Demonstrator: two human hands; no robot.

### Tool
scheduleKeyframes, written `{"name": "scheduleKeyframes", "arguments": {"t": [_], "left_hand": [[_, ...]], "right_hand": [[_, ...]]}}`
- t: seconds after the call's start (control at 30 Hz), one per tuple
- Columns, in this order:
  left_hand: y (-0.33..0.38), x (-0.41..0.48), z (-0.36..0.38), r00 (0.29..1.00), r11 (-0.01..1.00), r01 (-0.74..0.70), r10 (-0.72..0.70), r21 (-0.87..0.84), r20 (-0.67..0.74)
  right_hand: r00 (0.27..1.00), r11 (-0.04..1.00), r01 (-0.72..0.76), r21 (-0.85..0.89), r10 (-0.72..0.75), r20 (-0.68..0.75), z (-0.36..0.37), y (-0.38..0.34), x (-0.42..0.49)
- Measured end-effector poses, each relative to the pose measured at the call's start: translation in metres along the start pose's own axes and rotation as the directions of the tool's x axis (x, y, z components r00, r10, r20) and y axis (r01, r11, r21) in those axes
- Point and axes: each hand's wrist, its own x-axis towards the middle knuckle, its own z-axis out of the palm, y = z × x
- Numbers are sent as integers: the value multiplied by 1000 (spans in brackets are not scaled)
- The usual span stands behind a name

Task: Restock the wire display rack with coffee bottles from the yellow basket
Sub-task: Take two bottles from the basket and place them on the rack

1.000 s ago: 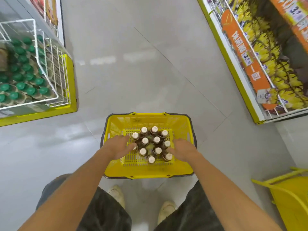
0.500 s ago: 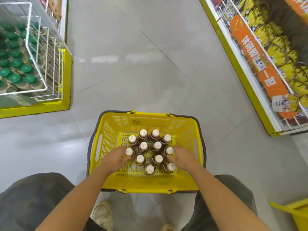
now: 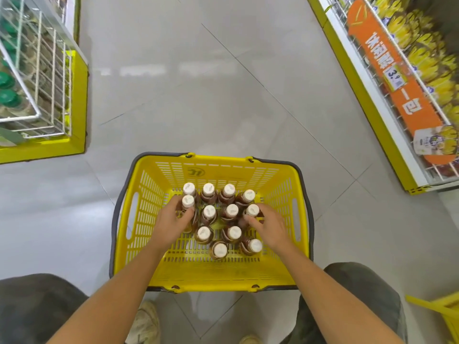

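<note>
Since a second ago, left hand (image 3: 173, 220) and right hand (image 3: 269, 225) closed around outer coffee bottles (image 3: 188, 201) in yellow basket (image 3: 139, 219); lift imminent.

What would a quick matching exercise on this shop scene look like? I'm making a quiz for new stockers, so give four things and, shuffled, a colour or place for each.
Things:
1. basket
2. coffee bottles
3. wire display rack
4. orange sign

Descriptions:
A. white caps, brown contents, standing upright
B. far left, holds green-capped bottles
C. yellow plastic with grey handles, on the floor
D. on the right-hand shelf, in front of yellow packets

Pairs: 1-C, 2-A, 3-B, 4-D
</note>
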Motion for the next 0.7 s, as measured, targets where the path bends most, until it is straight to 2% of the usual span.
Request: {"name": "scheduleKeyframes", "arguments": {"t": [0.17, 0.3, 0.47, 0.7], "left_hand": [[21, -12, -21, 1000, 995, -16, 16, -98, -4], [92, -29, -76, 1000, 977, -19, 15, -214, -21], [257, -69, -189, 995, 953, -85, 96, -292, 21], [525, -160, -389, 968, 944, -244, 251, -221, 3]], "right_hand": [[999, 987, -22, 156, 28, -43, -19, -19, -14], [995, 971, 10, 241, 14, -97, -77, -91, -36], [994, 952, 88, 294, -63, -94, -183, -255, -84], [957, 910, 284, 301, -286, -36, -354, -530, -162]]}}
